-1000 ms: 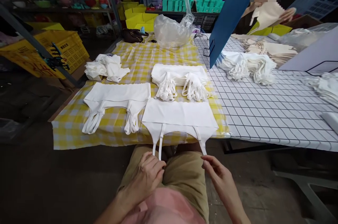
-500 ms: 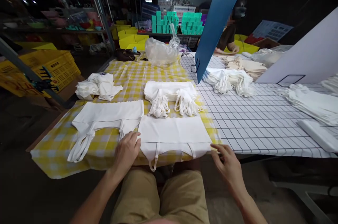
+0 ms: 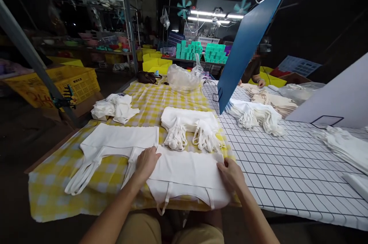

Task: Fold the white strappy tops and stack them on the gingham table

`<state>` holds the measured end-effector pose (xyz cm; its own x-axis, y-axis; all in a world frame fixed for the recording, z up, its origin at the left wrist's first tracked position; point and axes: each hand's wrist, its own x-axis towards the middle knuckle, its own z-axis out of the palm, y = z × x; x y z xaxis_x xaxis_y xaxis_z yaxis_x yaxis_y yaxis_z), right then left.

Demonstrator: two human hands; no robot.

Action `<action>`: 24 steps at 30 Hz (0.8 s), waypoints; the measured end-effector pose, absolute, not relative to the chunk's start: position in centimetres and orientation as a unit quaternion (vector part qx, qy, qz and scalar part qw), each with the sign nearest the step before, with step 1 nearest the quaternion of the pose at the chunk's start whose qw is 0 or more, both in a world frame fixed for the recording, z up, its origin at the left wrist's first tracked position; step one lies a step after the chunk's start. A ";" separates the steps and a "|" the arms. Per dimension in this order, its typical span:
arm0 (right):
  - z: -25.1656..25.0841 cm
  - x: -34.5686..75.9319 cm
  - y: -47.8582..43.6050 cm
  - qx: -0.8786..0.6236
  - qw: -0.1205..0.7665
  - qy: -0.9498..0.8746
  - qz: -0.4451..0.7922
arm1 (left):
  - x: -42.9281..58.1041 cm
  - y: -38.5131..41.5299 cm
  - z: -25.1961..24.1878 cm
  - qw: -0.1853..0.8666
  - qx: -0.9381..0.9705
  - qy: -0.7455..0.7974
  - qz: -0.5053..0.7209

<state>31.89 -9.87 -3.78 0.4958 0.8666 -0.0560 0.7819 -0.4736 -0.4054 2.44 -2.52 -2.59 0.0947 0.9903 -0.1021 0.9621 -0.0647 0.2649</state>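
A white cloth bag lies flat at the near edge of the yellow checked tablecloth, its straps hanging over the edge. My left hand rests on the bag's left side with fingers curled over its edge. My right hand grips the bag's right edge. Left of it lies a stack of flat white bags. Behind it sits another stack of white bags with bundled straps.
A crumpled white heap and a clear plastic bag lie farther back. A blue board and a white board stand on the white grid cloth. More bag piles and another person's hand are beyond.
My hands rose from the hanging straps onto the bag's two sides and now hold its edges. The view tilted upward.
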 end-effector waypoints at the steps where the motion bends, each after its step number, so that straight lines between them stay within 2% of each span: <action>1: -3.8 31.9 -10.1 -0.844 0.182 -0.490 0.123 | 2.5 -2.6 -2.6 0.131 0.735 0.661 0.073; 4: -3.9 32.0 -11.1 -0.834 0.237 -0.481 0.128 | 2.6 -3.1 -2.6 0.137 0.750 0.629 0.152; 7: -3.3 32.3 -11.9 -0.803 0.299 -0.482 0.182 | 2.5 -3.2 -2.2 0.191 0.733 0.613 0.224; 12: 0.8 32.9 -11.6 -0.699 0.424 -0.493 0.299 | 1.8 -1.6 0.8 0.260 0.687 0.593 0.330; 14: 3.4 33.0 -11.2 -0.668 0.495 -0.480 0.281 | 1.7 -0.7 3.1 0.278 0.671 0.555 0.404; 18: 7.2 33.4 -11.4 -0.609 0.613 -0.483 0.143 | 1.0 -0.3 7.2 0.321 0.638 0.428 0.554; 20: 7.6 34.0 -12.3 -0.585 0.604 -0.527 0.123 | 0.1 -1.2 7.7 0.331 0.669 0.380 0.547; 24: 4.7 35.2 -15.5 -0.586 0.461 -0.620 0.245 | -2.5 -5.0 4.1 0.372 0.761 0.374 0.377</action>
